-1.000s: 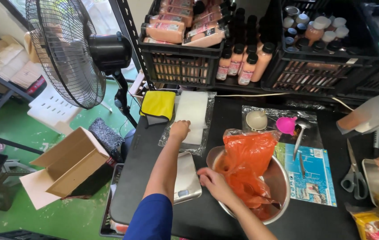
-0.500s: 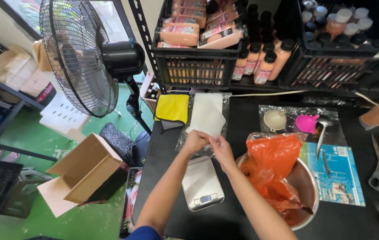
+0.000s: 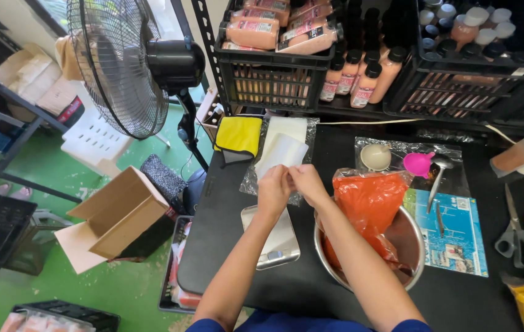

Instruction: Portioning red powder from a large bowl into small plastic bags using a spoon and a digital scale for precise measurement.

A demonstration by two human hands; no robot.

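Pouches of clear plastic (image 3: pixel 283 150) are lying in a stack on the black bench (image 3: pixel 225 246) just beyond the small steel scale (image 3: pixel 272 237), and both hands are meeting over the stack's near edge. The left hand (image 3: pixel 272 189) and right hand (image 3: pixel 307 183) are pinching together, fingers (image 3: pixel 286 174) curled nearly closed, seemingly working one thin pouch apart, though the film itself is too faint to make out. Judging by this, the work is sitting early: the scale's plate is bare, and the orange bag of red paste (image 3: pixel 369 206) is slumping in the steel bowl (image 3: pixel 409 237) right of the scale, open at the top. Farther right of the scale, a pink funnel (image 3: pixel 418 164) and scissors (image 3: pixel 511 237) are lying untouched.
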